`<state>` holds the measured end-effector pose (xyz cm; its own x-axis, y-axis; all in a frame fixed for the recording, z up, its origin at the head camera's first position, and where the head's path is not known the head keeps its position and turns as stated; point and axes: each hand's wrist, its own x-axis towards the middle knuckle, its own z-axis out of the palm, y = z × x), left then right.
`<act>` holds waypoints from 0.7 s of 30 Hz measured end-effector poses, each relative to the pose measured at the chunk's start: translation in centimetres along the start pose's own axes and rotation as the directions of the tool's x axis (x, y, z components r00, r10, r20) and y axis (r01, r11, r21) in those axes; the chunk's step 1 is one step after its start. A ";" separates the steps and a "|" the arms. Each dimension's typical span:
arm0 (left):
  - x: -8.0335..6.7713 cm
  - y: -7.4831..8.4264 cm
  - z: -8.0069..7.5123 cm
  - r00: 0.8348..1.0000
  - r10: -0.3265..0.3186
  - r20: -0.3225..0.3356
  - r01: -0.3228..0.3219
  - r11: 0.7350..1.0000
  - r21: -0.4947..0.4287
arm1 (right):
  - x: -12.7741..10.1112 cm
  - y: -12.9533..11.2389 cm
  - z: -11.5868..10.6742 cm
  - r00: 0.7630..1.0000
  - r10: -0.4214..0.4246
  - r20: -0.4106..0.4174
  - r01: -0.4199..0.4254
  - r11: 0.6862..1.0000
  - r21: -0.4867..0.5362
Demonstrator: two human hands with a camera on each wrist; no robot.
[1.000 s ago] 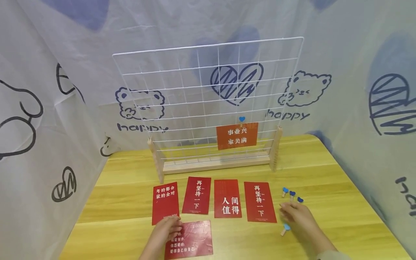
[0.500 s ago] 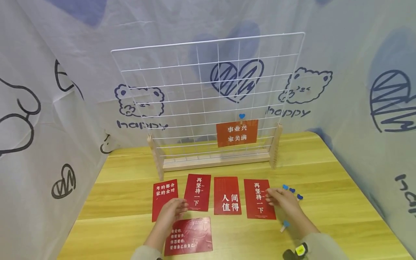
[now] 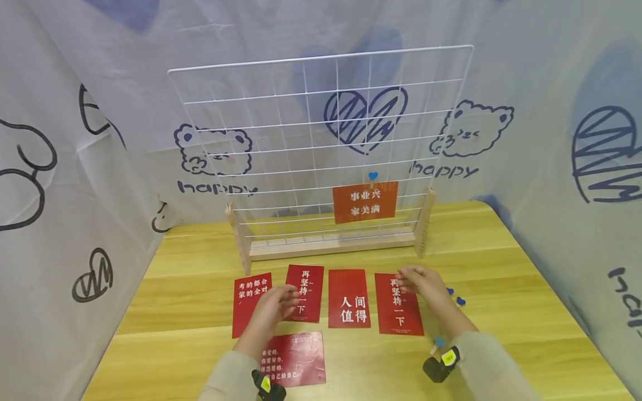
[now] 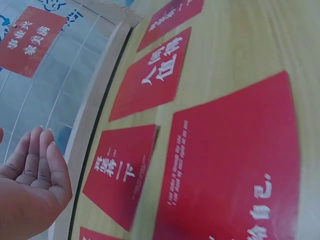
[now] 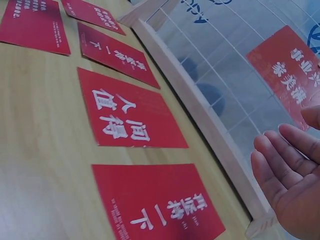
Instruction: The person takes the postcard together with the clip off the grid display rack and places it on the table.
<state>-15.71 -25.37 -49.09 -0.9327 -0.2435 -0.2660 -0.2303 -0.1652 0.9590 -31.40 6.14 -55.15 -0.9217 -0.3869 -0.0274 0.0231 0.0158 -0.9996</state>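
Two bare hands over a yellow wooden table [image 3: 501,267]. Left hand [image 3: 273,309] hovers above the second red card in the row [image 3: 304,292], fingers loosely extended, holding nothing; the left wrist view shows the palm open, clear of the card. Right hand [image 3: 421,281] sits at the top right corner of the rightmost red card with white characters [image 3: 398,303], fingers relaxed and empty; whether the tips touch the card edge cannot be told.

Four red cards lie flat in a row before a white wire grid panel [image 3: 281,139] standing in a pale wooden base [image 3: 331,248]. A fifth, darker red card [image 3: 296,359] lies nearer the person. One red card [image 3: 364,201] already hangs low on the grid under a small blue heart clip [image 3: 373,176]. Loose blue heart clips [image 3: 456,298] lie just right of the right hand.

Judgement: flat cards resist pinching; sliding a fingertip under a corner, or tipping an edge up with the thumb, would lift one cleanly without bending it.
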 end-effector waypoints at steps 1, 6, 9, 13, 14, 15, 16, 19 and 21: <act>0.2 0.2 0.1 1.000 0.002 0.004 -0.002 1.000 -0.009 | 0.4 0.2 0.0 1.000 0.015 -0.012 -0.015 1.000 -0.012; 1.2 1.1 0.7 1.000 0.001 0.012 0.000 0.999 -0.050 | 1.4 -0.4 0.3 1.000 0.013 -0.024 -0.013 1.000 -0.019; 1.9 1.7 1.0 1.000 -0.004 -0.003 0.004 0.997 -0.076 | 1.7 -1.5 0.4 0.999 -0.041 0.014 0.041 0.999 0.015; 2.6 2.4 1.4 1.000 -0.008 -0.019 0.007 0.996 -0.087 | 2.4 -2.3 0.2 0.995 -0.092 0.036 0.090 0.995 0.040; 2.8 2.5 1.4 1.000 -0.009 -0.021 0.007 0.996 -0.090 | 2.3 -2.9 0.4 0.996 -0.081 0.027 0.081 0.997 0.021; 3.0 2.6 1.5 1.000 -0.006 -0.019 0.004 0.996 -0.090 | 2.0 -4.1 0.8 0.997 -0.075 0.023 0.074 0.997 0.010; 3.2 2.7 1.6 1.000 -0.002 -0.019 0.000 0.996 -0.088 | 1.6 -5.3 1.3 0.998 -0.057 0.006 0.057 0.998 -0.012; 3.8 3.1 2.0 1.000 0.011 -0.017 -0.012 0.996 -0.089 | 4.3 -2.9 0.1 0.995 -0.092 0.028 0.092 0.995 0.028; 4.3 3.4 2.3 1.000 0.020 -0.012 -0.020 0.996 -0.082 | 4.3 -4.2 0.5 0.997 -0.081 0.009 0.081 0.997 0.002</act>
<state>-21.11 -24.82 -46.73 -0.9337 -0.2578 -0.2483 -0.1876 -0.2383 0.9529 -35.23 3.93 -51.05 -0.9169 -0.3955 0.0534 -0.0507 -0.0173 -0.9986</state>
